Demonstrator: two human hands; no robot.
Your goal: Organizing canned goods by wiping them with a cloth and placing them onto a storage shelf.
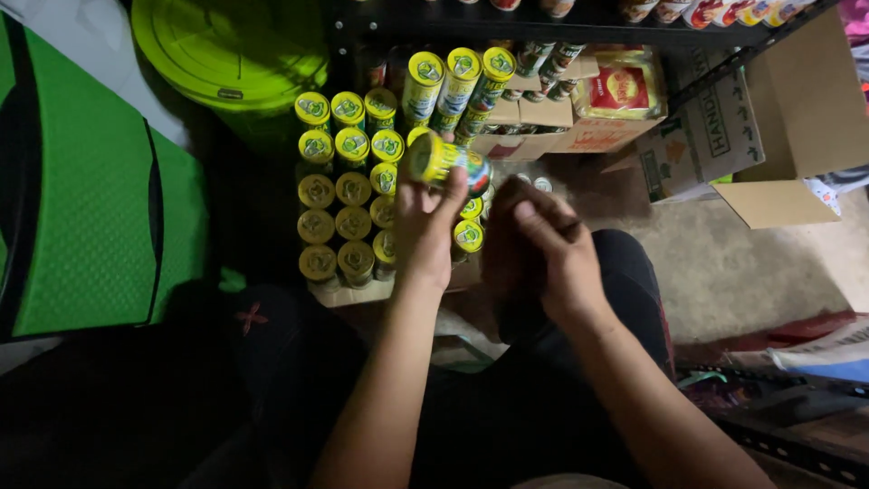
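Head-worn camera, looking steeply down

It faces forward-down from close above the hands, toward cans stacked low under a shelf.

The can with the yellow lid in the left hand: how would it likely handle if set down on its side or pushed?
The can looks rigid and cylindrical, so on its side it would probably roll. The left hand wraps it easily, suggesting modest weight. Upright, like the stacked cans, it likely stands steadily.
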